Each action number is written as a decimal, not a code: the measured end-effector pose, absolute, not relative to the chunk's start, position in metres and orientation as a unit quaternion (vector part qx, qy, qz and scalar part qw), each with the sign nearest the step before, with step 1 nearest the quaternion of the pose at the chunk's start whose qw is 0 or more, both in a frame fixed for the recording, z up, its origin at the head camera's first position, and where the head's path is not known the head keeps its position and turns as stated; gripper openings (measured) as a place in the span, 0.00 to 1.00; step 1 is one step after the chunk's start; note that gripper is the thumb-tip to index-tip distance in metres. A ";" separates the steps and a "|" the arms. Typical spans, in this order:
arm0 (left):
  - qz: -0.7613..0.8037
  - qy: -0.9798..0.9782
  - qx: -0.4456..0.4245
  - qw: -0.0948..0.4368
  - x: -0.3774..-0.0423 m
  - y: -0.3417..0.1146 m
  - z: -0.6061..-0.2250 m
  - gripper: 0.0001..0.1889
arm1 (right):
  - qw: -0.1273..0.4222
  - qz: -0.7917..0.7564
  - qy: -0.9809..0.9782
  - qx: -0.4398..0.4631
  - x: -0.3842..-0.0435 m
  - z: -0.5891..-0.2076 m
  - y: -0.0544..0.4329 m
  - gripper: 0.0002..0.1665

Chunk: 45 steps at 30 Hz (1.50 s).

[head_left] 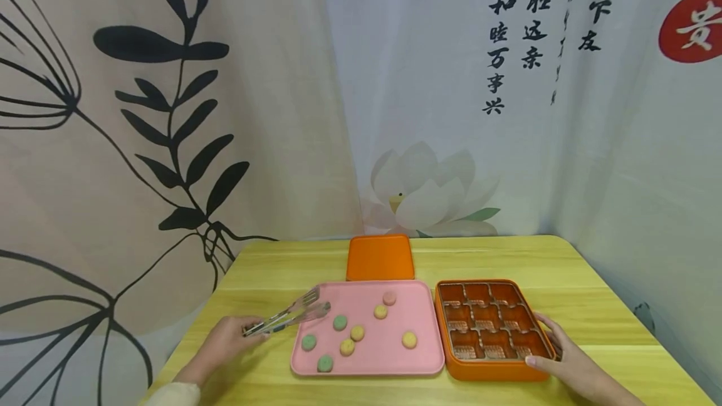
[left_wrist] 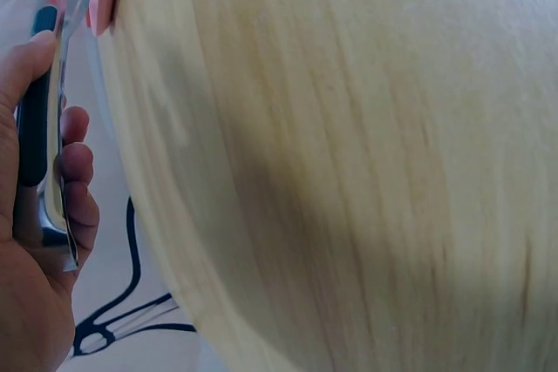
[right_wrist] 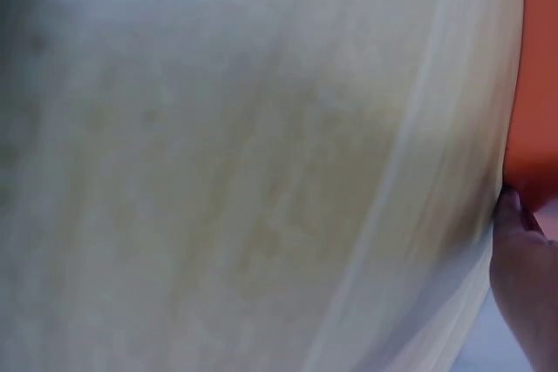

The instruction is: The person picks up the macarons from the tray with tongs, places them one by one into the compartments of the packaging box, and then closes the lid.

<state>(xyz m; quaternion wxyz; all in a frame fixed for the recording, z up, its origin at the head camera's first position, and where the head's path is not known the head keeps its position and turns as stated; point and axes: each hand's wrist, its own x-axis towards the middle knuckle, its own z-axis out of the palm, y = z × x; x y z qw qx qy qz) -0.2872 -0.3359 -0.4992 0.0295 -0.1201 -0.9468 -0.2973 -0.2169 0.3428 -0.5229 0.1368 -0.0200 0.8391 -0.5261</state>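
Observation:
My left hand [head_left: 228, 343] holds metal tongs [head_left: 287, 315] at the left of a pink tray [head_left: 366, 362]. The tips of the tongs reach over the tray's upper left part, with their arms apart. Dark grip panels show on the tongs' handle [left_wrist: 33, 119] in the left wrist view, with fingers wrapped round it. Small round macarons lie on the tray: several green [head_left: 324, 363], several yellow [head_left: 409, 339] and one pink [head_left: 389, 298]. My right hand [head_left: 575, 362] grips the near right corner of an orange box [head_left: 491, 369], thumb at the front rim, fingers along the side.
Inside the box sits a plastic insert [head_left: 486, 316] with several square compartments. An orange lid [head_left: 380, 258] lies behind the tray. The box stands close against the tray's right edge. A printed curtain [head_left: 293, 111] hangs behind the wooden table [head_left: 479, 257].

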 end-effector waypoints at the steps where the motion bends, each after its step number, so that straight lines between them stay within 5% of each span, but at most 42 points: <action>1: -0.295 -0.947 -0.124 0.030 -0.287 -0.336 -0.500 0.22 | 0.137 -0.526 0.839 -0.020 -0.217 -0.523 0.343 0.55; 45: -0.309 -0.932 -0.189 0.028 -0.304 -0.292 -0.485 0.10 | 0.130 -0.528 0.839 -0.024 -0.214 -0.524 0.340 0.55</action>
